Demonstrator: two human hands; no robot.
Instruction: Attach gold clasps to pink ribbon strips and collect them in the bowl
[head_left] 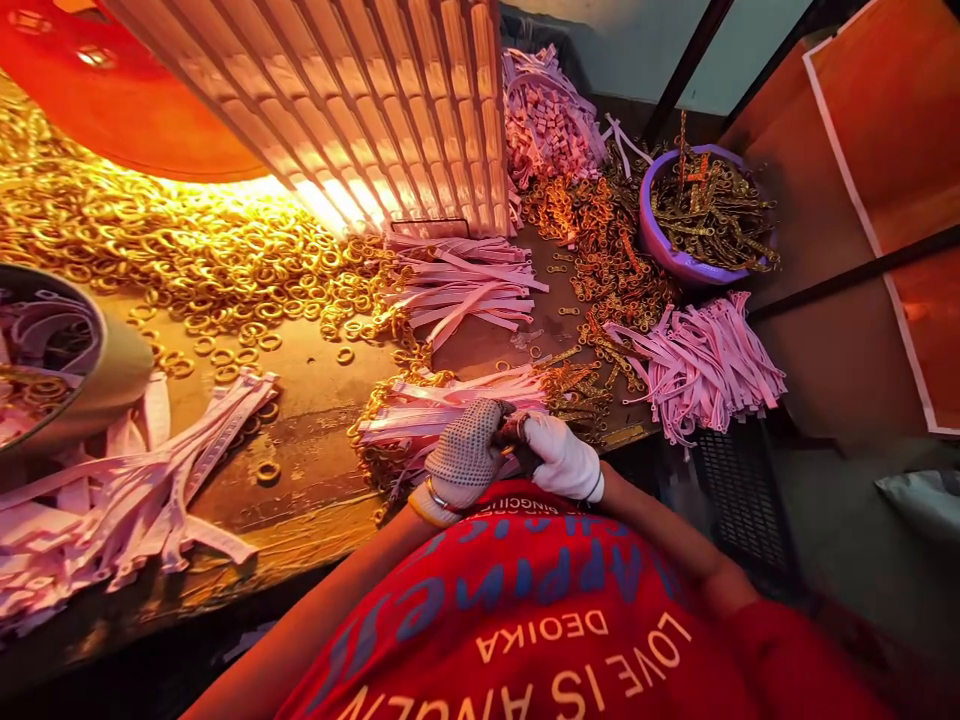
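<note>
My left hand (463, 455), in a dotted work glove, and my right hand (559, 458), in a white glove with dark fingertips, meet at the table's front edge, close to my body. Both have their fingers curled and pinched together; whatever lies between them is too small or hidden to make out. Just behind the hands lies a bundle of pink straps (412, 415) with gold rings at its left end. Gold-coloured metal pieces (581, 390) stick out at its right end. Farther back is a second bundle of pink straps (472, 280).
Loose gold rings (255, 260) are heaped at the left, below a bright lamp (150, 90) and a ribbed panel (360, 110). A purple basin (664, 245) holds metal pieces. More straps lie in a pile (712, 365) at right and beside a round container (124, 350) at left.
</note>
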